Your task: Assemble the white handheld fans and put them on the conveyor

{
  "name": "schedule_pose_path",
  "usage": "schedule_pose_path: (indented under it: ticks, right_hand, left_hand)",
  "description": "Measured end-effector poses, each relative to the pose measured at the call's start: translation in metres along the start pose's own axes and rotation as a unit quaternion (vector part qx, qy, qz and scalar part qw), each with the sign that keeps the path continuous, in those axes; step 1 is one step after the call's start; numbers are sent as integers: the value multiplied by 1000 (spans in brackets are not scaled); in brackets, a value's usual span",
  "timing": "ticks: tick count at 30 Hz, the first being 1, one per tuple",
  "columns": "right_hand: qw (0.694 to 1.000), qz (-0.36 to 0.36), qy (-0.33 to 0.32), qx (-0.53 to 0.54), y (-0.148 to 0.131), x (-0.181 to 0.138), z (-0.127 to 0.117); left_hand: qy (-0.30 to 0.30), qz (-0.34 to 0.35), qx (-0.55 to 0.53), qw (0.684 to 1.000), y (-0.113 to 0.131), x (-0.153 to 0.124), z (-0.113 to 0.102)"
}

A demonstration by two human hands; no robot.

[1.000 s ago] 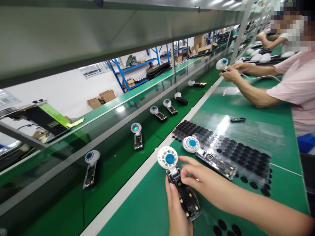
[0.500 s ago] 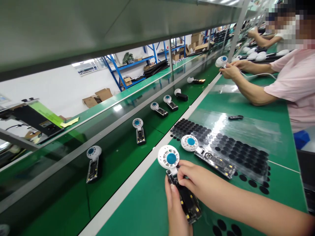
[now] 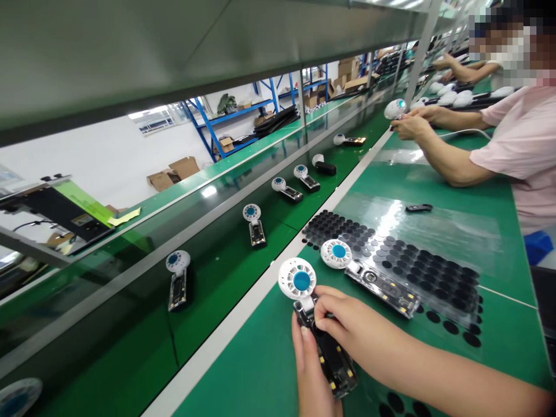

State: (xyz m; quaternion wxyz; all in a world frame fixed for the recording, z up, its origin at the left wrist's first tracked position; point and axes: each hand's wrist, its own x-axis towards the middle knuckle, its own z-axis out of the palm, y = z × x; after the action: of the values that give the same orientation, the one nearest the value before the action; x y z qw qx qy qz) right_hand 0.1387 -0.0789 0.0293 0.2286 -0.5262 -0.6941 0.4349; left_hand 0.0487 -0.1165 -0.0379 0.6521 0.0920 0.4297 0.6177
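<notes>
A handheld device with a round, vented white head [image 3: 297, 278] and blue centre lies tilted across my hands. Its body [image 3: 336, 362] is black under a clear shell, with small yellow squares. My left hand [image 3: 313, 362] wraps the body from below, thumb along its side. At the neck end, my right hand [image 3: 332, 313] grips it with thumb and index finger bent together; what lies under those fingertips is hidden. Just beyond my right hand, a second such device [image 3: 382, 285] rests on the bench, overlapping a clear sheet of black round stickers [image 3: 417, 263].
Several similar devices [image 3: 256, 226] sit on the green conveyor [image 3: 217, 289] to the left, behind a pale edge strip [image 3: 243, 304]. A small black part [image 3: 419, 208] lies on the bench. At right, a co-worker's hands [image 3: 412, 124] hold another device. A metal hood [image 3: 174, 52] hangs overhead.
The devices on the conveyor have shifted away from me, up and to the right, and another white head enters at lower left. My hands keep nearly the same grip. The co-worker's device has turned slightly.
</notes>
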Motion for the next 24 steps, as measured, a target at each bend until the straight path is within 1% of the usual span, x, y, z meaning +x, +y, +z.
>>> schedule_pose_path:
  ticks: [4,8,10,14,17,21,24]
  right_hand:
    - [1000,-2,-2,6,0,1,0]
    - [1000,-8,2,-4,3,2,3]
    - [1000,-15,7,-9,4,1,4]
    - [1000,-4,13,-21,6,0,7]
    - [999,-9,28,-14,8,-2,10]
    - [998,-29,57,30,13,-5,17]
    - [993,3,58,102,16,-6,20]
  left_hand:
    - [-4,-23,-12,1000,-4,2,-5]
    - [6,-14,-7,1000,-3,2,-3]
    - [18,-10,0,1000,-1,1,-1]
    - [52,-8,24,998,0,1,0]
    - [54,-11,23,998,-2,2,-2]
    - [46,-9,10,999,-4,4,-5]
    - [39,-23,8,999,-2,2,-4]
